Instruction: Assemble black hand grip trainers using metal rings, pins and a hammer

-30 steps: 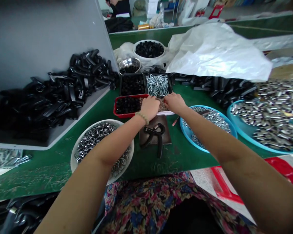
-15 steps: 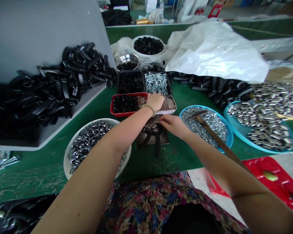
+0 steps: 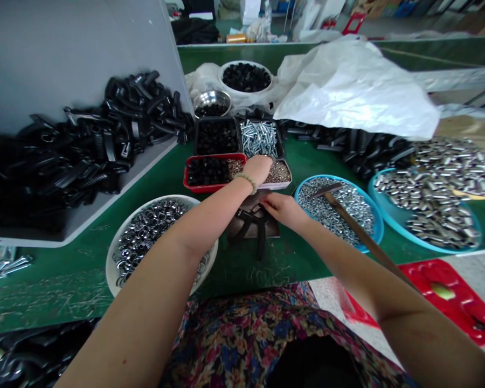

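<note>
The left hand (image 3: 258, 169), a beaded bracelet (image 3: 246, 183) at its wrist, is curled with its fingers bunched over fine bronze-coloured pins (image 3: 279, 173) in a shallow white-edged tray (image 3: 285, 185) at the middle of the bench; the hand hides whether its fingertips pinch anything. The right hand (image 3: 282, 210) lies just nearer, fingers pressed together, tips down at a black metal clip (image 3: 253, 226) on a brown pad (image 3: 272, 230), though its grip is too masked to tell. Parts this fine would seem to favour a fingertip pinch with low wrists and the clip kept flat on its pad. To the right, a wooden-handled hammer (image 3: 359, 230) lies across a blue basin (image 3: 381, 229) of steel nuts (image 3: 335, 207). To the left stands a red tray (image 3: 194, 187) of black caps (image 3: 208, 172), with a white bowl (image 3: 112, 264) of steel rings (image 3: 149, 231) nearer. Zinc bolts (image 3: 258, 139) lie just far of the hands, and black clips (image 3: 84, 140) heap up far left.
</note>
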Action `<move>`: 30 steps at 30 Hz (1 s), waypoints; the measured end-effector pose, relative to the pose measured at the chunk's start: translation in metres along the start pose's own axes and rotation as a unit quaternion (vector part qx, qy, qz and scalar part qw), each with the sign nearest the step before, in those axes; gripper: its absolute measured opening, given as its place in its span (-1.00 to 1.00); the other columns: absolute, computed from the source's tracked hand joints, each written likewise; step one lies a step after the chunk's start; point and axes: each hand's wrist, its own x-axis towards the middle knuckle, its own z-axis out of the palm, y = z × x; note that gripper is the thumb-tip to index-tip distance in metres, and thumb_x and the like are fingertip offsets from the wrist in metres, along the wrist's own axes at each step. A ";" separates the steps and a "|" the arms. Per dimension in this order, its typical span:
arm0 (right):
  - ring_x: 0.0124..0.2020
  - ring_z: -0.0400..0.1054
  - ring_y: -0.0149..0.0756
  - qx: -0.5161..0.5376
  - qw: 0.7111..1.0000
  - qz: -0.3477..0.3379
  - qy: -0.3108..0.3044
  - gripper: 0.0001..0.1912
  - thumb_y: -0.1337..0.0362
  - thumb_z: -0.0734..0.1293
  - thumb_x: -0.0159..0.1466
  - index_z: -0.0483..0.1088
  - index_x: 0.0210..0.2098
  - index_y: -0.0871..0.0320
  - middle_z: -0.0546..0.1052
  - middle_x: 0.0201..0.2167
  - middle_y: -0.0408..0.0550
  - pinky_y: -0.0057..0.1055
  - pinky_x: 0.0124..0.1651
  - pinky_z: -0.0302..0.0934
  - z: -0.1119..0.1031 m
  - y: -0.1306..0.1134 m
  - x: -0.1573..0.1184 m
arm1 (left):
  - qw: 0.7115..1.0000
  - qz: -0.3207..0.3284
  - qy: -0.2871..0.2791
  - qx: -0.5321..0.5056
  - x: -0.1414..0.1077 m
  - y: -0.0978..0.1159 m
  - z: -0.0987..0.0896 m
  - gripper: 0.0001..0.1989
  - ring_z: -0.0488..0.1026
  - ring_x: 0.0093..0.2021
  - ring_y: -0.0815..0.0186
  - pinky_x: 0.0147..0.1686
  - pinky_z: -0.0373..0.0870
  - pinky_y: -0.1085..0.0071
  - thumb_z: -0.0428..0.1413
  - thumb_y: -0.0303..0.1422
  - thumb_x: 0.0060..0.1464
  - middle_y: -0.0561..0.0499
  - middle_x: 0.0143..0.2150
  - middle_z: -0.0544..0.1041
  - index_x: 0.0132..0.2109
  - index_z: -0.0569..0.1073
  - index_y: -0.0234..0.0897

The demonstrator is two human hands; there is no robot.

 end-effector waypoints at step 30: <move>-0.26 0.40 -0.30 -0.046 0.999 0.002 0.010 -0.76 0.27 0.14 0.37 0.42 -0.23 0.17 0.51 -0.27 0.01 -0.42 -0.23 0.21 0.001 -0.009 -0.002 | 0.957 -0.077 0.028 -0.279 -0.168 -0.009 -0.010 -0.89 0.48 -0.14 0.30 0.01 0.38 0.36 0.06 -0.36 0.19 -0.04 -0.16 0.53 -0.21 0.44 -0.30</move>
